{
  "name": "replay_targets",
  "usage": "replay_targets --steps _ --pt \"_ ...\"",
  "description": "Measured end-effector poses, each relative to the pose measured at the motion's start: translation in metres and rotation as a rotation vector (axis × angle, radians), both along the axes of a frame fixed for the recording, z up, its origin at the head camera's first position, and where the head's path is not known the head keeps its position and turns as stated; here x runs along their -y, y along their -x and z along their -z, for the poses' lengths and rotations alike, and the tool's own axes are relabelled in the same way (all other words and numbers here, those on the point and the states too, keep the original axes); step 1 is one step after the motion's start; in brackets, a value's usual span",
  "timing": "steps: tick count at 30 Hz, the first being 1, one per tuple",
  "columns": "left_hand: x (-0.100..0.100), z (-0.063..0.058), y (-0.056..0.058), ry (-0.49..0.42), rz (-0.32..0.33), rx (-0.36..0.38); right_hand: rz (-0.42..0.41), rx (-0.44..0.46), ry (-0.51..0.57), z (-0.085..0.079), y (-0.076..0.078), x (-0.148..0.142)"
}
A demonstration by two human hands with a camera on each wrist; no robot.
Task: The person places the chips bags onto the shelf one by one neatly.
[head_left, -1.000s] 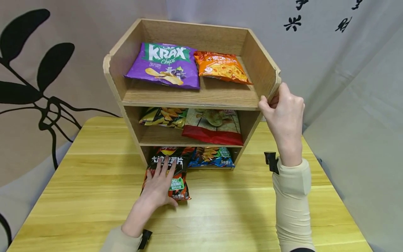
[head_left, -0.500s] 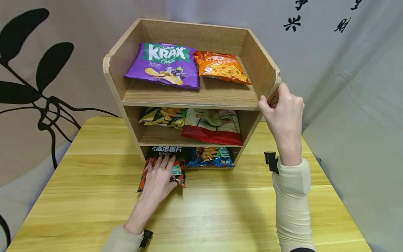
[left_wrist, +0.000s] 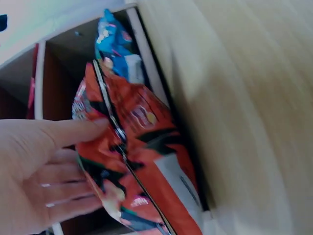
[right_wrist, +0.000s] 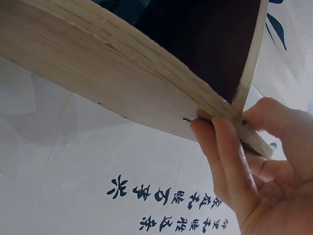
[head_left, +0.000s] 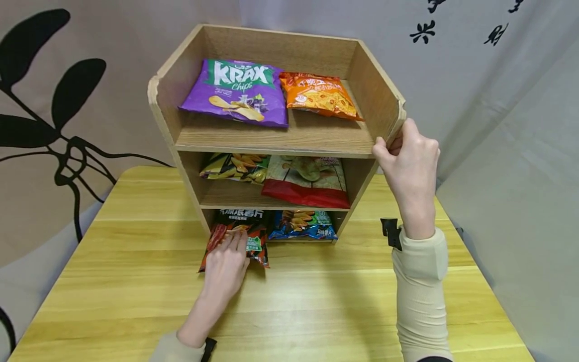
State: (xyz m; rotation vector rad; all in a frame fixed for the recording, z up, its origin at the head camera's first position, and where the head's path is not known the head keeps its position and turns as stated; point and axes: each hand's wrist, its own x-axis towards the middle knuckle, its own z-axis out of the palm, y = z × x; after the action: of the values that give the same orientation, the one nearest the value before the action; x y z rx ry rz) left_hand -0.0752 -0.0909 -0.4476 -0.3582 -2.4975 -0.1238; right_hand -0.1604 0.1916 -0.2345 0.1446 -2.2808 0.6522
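My left hand [head_left: 226, 264] grips a black and red bag of chips [head_left: 257, 247] at the left of the small wooden shelf's [head_left: 226, 137] bottom level. The bag's rear part sits inside that compartment, while its near end sticks out past the front. In the left wrist view the thumb lies on the red face of the bag [left_wrist: 151, 127], and the other fingers reach to its opposite side. My right hand [head_left: 411, 173] pinches the front edge of the shelf's right side panel [right_wrist: 122, 68], thumb and fingers on either side of the board.
On the top level lie a purple Krax chip bag [head_left: 244, 95] and an orange snack bag [head_left: 320, 96]. The middle level holds a yellow-black bag [head_left: 235, 167] and a red-bottomed bag [head_left: 307, 183]. Beside the held bag is a blue one [head_left: 303, 224]. The shelf stands on a wooden table [head_left: 344, 301].
The black and red bag has slid farther into the bottom compartment. My left hand has gone from spread fingers on top to fingers drawn together around it. My right hand keeps its grip.
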Motion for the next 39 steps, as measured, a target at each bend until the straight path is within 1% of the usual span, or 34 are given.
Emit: replay_targets --steps 4,7,9,13,16,18,19,23,25,27,32,34,36,39 --pt "0.004 0.003 0.003 0.016 0.029 0.004 -0.002 -0.006 -0.006 0.0 0.0 0.0" --pt "0.006 0.007 0.006 0.043 0.04 -0.021 -0.002 -0.011 -0.007 0.0 0.0 0.0" --pt "0.007 0.01 0.009 0.041 0.04 -0.047 -0.001 -0.011 -0.008 0.0 0.0 0.0" --pt "0.008 0.017 0.015 -0.004 0.029 -0.091 0.002 -0.005 -0.012 0.0 0.0 -0.001" --pt "0.008 0.021 0.019 -0.031 0.014 -0.1 0.004 -0.003 -0.011 0.0 0.0 -0.001" --pt "0.006 0.023 0.021 -0.038 0.008 -0.076 0.004 -0.005 -0.011 0.0 0.0 -0.001" --pt "0.006 0.024 0.022 -0.036 0.007 -0.052 0.003 -0.005 -0.012 0.0 0.0 -0.001" --pt "0.006 0.023 0.02 0.003 0.019 0.078 0.002 -0.008 -0.015 0.0 0.0 -0.001" --pt "0.008 0.021 0.017 0.03 0.04 0.122 0.003 -0.009 -0.016 0.0 0.0 -0.001" --pt "0.012 0.019 0.014 0.042 0.08 0.127 0.006 -0.01 -0.016 0.001 0.0 -0.001" --pt "0.025 0.017 0.01 0.037 0.223 0.027 0.008 -0.009 -0.018 0.0 0.0 -0.001" --pt "0.029 0.018 0.011 0.048 0.261 0.001 0.008 -0.008 -0.018 0.0 0.0 -0.002" --pt "0.031 0.018 0.012 0.06 0.271 0.006 0.008 -0.003 -0.016 0.0 0.0 -0.001" --pt "0.03 0.018 0.015 0.073 0.237 0.05 0.006 0.001 -0.015 0.0 0.0 -0.001"
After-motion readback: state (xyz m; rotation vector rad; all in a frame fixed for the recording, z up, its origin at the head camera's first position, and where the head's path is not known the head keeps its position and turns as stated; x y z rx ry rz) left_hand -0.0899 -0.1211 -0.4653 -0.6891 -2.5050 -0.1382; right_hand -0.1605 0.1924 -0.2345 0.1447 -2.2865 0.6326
